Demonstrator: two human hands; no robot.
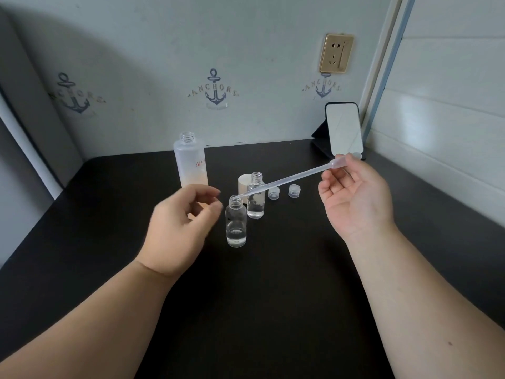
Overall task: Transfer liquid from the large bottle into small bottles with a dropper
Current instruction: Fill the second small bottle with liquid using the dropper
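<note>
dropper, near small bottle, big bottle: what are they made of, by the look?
Dropper: soft translucent plastic, probably; milky, one-piece stem and bulb.
Near small bottle: clear and glossy, with sharp reflections; glass or hard plastic, can't tell.
Big bottle: frosted plastic, likely; matte cloudy wall, moulded screw thread at the neck.

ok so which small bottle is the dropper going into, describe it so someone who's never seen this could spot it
Start at the tall frosted large bottle at the back of the dark table. Two clear small bottles stand in front of it, to its right. It is the nearer small bottle, beside the left hand, with the dropper tip at its open mouth; the other small bottle stands farther back against a cream cap.
</note>
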